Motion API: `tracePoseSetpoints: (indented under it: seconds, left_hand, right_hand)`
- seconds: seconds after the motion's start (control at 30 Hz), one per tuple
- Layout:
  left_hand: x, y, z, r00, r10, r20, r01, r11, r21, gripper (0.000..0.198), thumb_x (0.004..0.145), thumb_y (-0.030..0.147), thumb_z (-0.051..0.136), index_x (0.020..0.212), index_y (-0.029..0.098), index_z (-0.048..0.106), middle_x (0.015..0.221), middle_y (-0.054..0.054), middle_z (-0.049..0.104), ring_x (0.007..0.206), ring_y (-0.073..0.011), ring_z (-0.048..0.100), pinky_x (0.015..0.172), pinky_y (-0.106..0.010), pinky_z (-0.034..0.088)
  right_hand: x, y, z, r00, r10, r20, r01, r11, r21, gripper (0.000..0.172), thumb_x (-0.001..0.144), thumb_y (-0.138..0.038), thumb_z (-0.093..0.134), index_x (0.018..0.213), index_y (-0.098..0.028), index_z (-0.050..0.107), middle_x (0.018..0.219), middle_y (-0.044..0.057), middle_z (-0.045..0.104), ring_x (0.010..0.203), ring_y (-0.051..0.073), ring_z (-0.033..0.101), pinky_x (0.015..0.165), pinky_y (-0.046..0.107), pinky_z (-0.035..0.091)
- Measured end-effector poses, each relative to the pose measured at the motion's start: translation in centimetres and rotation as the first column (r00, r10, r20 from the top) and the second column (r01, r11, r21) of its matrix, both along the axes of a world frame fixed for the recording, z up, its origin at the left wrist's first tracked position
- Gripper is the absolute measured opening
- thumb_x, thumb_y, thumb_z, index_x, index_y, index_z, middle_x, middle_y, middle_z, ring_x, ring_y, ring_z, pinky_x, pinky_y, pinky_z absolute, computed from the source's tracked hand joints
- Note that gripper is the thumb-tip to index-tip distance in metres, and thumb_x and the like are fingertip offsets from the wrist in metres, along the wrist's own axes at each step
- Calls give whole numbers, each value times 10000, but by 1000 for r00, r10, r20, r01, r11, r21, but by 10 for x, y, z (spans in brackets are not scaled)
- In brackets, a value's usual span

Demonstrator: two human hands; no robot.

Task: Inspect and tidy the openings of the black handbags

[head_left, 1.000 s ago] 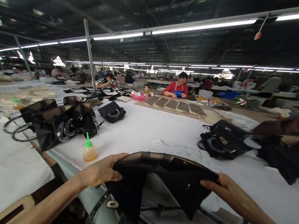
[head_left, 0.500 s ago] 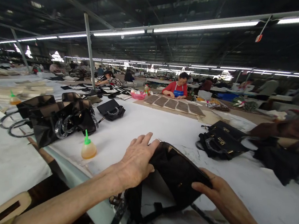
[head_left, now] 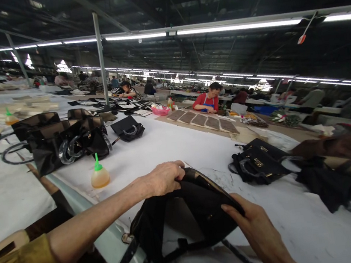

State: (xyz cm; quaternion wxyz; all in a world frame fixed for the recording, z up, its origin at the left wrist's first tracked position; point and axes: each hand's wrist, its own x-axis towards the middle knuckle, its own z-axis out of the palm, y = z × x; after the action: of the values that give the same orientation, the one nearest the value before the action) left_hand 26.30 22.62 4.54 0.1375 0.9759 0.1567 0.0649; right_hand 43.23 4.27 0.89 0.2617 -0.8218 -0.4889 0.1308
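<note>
A black handbag [head_left: 212, 213] lies tipped at the near edge of the white-covered table, its mouth spread toward me and its lining showing. With fingers curled over the far upper rim, my left hand [head_left: 167, 178] grips the bag. My right hand [head_left: 255, 220] pinches the rim on the right side, thumb inside the mouth. Dark handles hang from the bag below both hands. Left of the bag stands a squat glue bottle [head_left: 100, 177] with a green nozzle and amber liquid.
Several black handbags [head_left: 56, 138] stand at the left, and a smaller black bag [head_left: 127, 128] lies beyond. More black bags [head_left: 259, 161] lie at the right. Across the table a person in red [head_left: 208, 101] sits by a board of brown panels [head_left: 203, 120].
My left hand has gone from lying flat with fingers stretched to curling around the bag's rim. My right hand keeps its hold. The view has shifted slightly.
</note>
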Motion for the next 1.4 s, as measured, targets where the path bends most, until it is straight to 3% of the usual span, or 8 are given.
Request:
tracePoseSetpoints:
  seconds: [0.13, 0.3, 0.47, 0.53, 0.73, 0.93, 1.17, 1.4]
  left_hand:
    - [-2, -3, 0, 994, 101, -31, -98, 992, 79, 203, 600, 69, 455, 754, 198, 484, 934, 7, 536, 723, -156, 542, 599, -248, 392]
    - [2, -1, 0, 1000, 19, -2, -19, 999, 36, 481, 604, -4, 421, 1002, 260, 481, 1254, -2, 395, 920, -166, 551, 749, -257, 424]
    - [8, 8, -1, 999, -32, -9, 31, 999, -28, 138, 714, 271, 579, 847, 233, 571, 1279, 3, 397, 1007, -225, 522, 831, -313, 416]
    - [10, 8, 0, 999, -33, 7, 33, 999, -10, 152, 722, 342, 590, 813, 219, 582, 1248, -4, 435, 977, -224, 538, 819, -320, 425]
    - [14, -3, 10, 970, -218, 110, 208, 973, 97, 381, 732, 144, 579, 1091, 255, 519, 1364, -36, 292, 1139, -213, 431, 931, -294, 366]
    - [21, -7, 11, 955, -293, 42, 284, 947, 153, 469, 730, 62, 524, 1140, 287, 502, 1393, -35, 236, 1200, -242, 350, 969, -353, 330]
    - [26, -7, 9, 972, -234, -20, 235, 962, 138, 130, 777, 261, 541, 884, 214, 598, 1346, -36, 319, 1132, -254, 417, 882, -362, 401]
    - [34, -5, 3, 986, -149, 77, 139, 983, 119, 142, 777, 196, 488, 678, 165, 584, 1013, -18, 581, 842, -154, 565, 715, -231, 428]
  right_hand:
    - [5, 3, -4, 1000, 3, 2, -3, 1000, 14, 288, 802, -451, 395, 870, -231, 567, 726, -8, 625, 730, 186, 537, 652, 245, 374]
    - [6, 6, -8, 1000, -5, -3, 5, 1000, 8, 278, 794, -460, 412, 885, -252, 571, 708, -27, 615, 715, 173, 530, 643, 232, 369]
    - [8, 8, -10, 999, 1, -35, 0, 1000, 11, 333, 784, -528, 408, 849, -250, 578, 689, -29, 609, 695, 169, 526, 613, 222, 368]
    - [9, 9, -11, 999, -2, -45, 2, 1000, 9, 350, 779, -550, 403, 846, -255, 578, 691, -33, 615, 689, 167, 527, 606, 220, 366]
    - [7, 9, -13, 999, -28, -28, 28, 1000, -13, 370, 782, -566, 381, 835, -255, 575, 698, -36, 620, 693, 167, 526, 600, 225, 356]
    - [5, 8, -9, 1000, 6, -14, -6, 1000, 20, 342, 804, -534, 380, 821, -251, 570, 678, -40, 611, 666, 154, 519, 588, 221, 351]
    - [4, 10, -7, 1000, 28, -5, -28, 998, 55, 341, 806, -515, 392, 821, -231, 580, 710, -20, 625, 683, 162, 532, 606, 221, 369]
    - [-1, 10, -6, 999, 10, -44, -4, 992, 125, 360, 831, -489, 353, 976, -238, 567, 785, 0, 640, 750, 175, 554, 664, 226, 383]
